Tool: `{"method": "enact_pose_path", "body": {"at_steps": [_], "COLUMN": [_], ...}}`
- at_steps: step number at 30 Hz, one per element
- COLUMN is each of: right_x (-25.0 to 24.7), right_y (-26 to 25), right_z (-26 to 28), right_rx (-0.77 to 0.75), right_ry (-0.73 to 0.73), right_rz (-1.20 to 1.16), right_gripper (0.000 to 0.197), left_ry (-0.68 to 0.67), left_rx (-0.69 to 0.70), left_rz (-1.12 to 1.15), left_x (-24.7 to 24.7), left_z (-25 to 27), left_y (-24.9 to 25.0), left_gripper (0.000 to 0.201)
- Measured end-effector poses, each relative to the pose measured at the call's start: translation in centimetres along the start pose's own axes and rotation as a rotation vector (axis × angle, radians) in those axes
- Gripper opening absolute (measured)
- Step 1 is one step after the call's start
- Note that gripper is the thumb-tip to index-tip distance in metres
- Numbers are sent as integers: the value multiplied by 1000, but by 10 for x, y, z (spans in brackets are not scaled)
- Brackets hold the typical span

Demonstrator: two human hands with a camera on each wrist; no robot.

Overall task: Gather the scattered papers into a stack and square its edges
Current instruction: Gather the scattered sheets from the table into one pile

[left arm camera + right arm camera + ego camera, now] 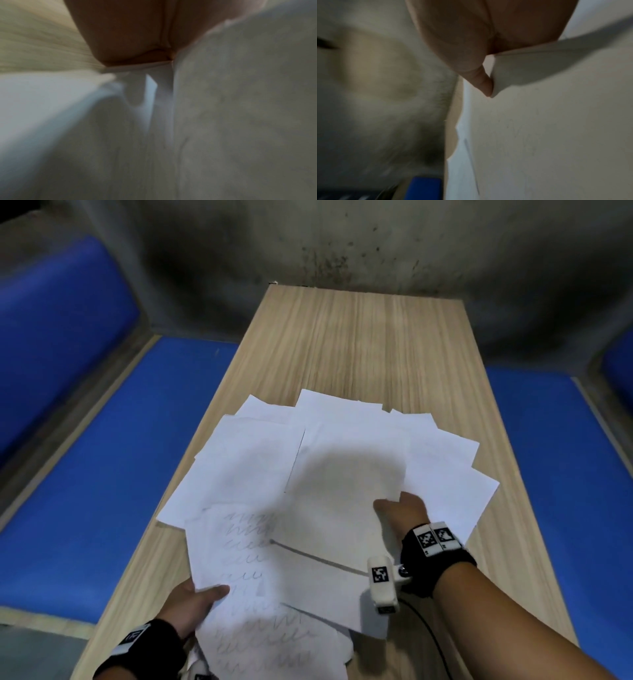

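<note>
Papers (318, 494) lie fanned on worktop (359, 344), unsquared; left hand (191, 604) and right hand (402, 508) each pinch sheets.

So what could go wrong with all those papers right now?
The papers are still fanned out with corners pointing every way, so some sheets could slip free as they are pulled together.

The left hand holds only an edge of the scribbled sheets, near the table's front edge. They might slide off.

The right hand pinches just a corner, so that sheet could crease or tear.
</note>
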State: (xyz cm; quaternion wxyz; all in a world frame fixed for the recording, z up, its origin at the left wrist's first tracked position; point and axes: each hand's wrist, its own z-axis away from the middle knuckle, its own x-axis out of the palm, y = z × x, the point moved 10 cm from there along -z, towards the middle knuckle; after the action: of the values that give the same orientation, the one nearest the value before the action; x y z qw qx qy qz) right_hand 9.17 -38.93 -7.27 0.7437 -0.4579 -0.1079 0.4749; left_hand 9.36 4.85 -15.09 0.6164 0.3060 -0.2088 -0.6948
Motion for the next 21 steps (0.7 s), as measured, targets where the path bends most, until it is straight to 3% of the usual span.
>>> {"method": "enact_pose_path", "body": {"at_steps": [5,9,11,14,18,21], "right_x": [-59,-89,-100,-87,-30,13], "right_y": [-101,-157,-167,-150,-86,-27], "right_z": [53,117,130,119,95,88], "right_rx": [-475,-701,-673,-491,-379,-212], "right_ry": [111,-57,-141,-261,-253,-379], "right_rz": [316,72,-85,-249,165,220], "right_gripper": [8,13,16,18,13,19], "left_ry": [-3,-41,-66,-102,-199,-258], "left_rx": [35,69,63,61,47,-41], "left_rz": [-19,-38,-54,-67,-40,54], "left_x": [5,20,28,40,61,66], "left_z": [8,18,19,20,26,27], "left_y": [7,16,17,17,18,10], "left_gripper": [28,19,20,25,26,41]}}
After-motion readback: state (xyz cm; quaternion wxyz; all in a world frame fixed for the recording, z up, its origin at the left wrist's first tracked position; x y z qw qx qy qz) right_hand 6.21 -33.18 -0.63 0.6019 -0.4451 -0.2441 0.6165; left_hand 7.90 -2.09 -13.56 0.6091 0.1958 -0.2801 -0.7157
